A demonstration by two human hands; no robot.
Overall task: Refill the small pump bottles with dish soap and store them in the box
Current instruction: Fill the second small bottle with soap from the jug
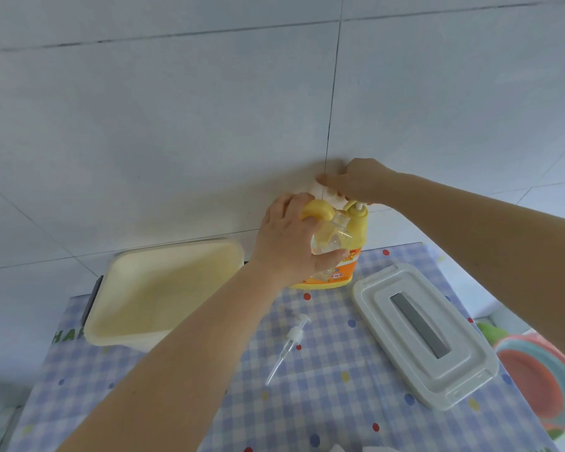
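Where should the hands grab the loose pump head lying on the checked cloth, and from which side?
Pinch the pump head at its white collar, the widest and stiffest part, coming from above. It lies flat on the tablecloth, nozzle end toward the yellow soap jug, with the thin clear dip tube trailing toward the near edge. The tube looks too slender and flexible to hold well. The cloth beside the collar is bare, so fingers can likely straddle it.
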